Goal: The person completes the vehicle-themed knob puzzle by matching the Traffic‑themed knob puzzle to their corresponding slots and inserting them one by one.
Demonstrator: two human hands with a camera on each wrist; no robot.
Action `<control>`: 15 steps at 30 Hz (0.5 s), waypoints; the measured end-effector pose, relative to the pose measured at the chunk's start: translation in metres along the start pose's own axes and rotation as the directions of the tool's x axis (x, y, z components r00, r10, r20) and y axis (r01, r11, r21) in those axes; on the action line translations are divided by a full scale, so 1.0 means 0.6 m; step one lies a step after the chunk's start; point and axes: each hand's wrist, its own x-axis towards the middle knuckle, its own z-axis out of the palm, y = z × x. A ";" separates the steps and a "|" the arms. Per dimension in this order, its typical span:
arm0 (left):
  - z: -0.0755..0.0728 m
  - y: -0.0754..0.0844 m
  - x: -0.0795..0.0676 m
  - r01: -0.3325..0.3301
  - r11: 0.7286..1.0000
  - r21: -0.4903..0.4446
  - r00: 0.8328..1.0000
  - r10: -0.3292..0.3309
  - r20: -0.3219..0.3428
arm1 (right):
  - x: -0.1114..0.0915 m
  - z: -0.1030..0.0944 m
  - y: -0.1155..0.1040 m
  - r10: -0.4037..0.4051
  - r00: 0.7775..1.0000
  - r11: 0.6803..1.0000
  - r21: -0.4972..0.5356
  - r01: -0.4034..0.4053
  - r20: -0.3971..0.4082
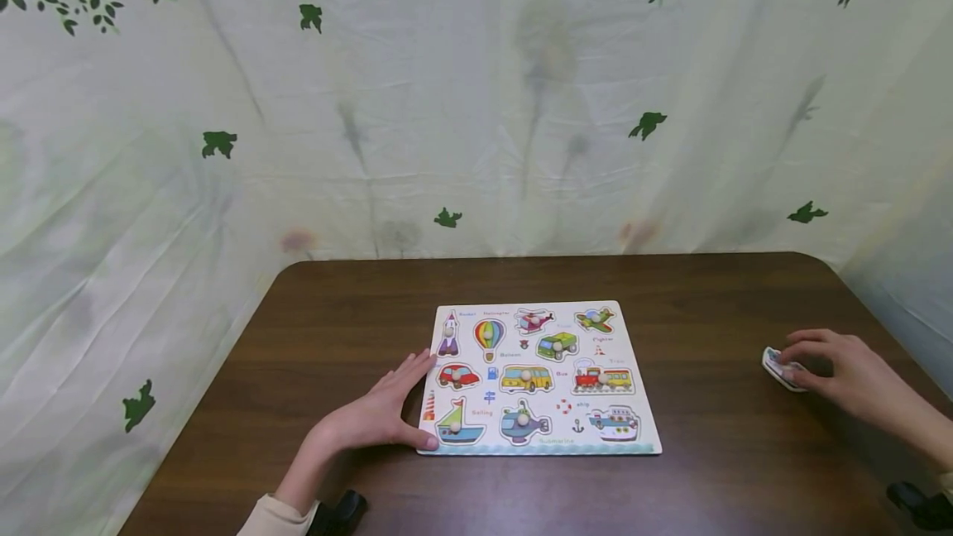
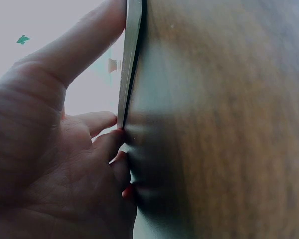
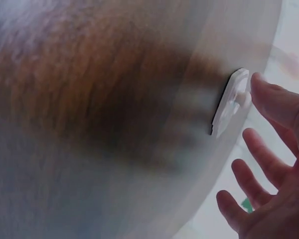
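A white knobbed puzzle board [image 1: 527,430] with vehicle pictures lies on the brown table. My left hand [image 1: 378,416] rests along its left side, thumb at the near corner and straight fingers at the edge. In the left wrist view, the board's thin edge [image 2: 131,55] runs beside the thumb and fingertips. Far to the right, a small white puzzle piece [image 1: 774,370] lies on the table. My right hand [image 1: 841,369] is over it, thumb and forefinger tips close to its knob. The right wrist view shows that knob [image 3: 244,99] just beside the thumb tip, other fingers spread.
The wooden table [image 1: 357,304] has rounded far corners. A pale curtain [image 1: 476,106] printed with leaves hangs behind and around it. Dark straps [image 1: 338,513] circle both wrists. Bare tabletop lies between the board and the puzzle piece.
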 end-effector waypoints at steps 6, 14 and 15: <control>0.002 0.001 0.000 0.004 1.000 0.008 1.000 -0.004 -0.002 | 0.001 0.003 0.002 0.005 1.000 1.000 -0.013 -0.005 -0.011; 0.002 -0.001 0.000 0.014 1.000 0.007 1.000 -0.014 -0.001 | 0.003 -0.001 0.004 0.100 0.994 0.995 -0.014 -0.100 0.050; 0.002 -0.001 0.000 0.016 1.000 0.009 1.000 -0.016 0.000 | 0.003 -0.002 0.004 0.114 0.991 0.993 -0.012 -0.114 0.062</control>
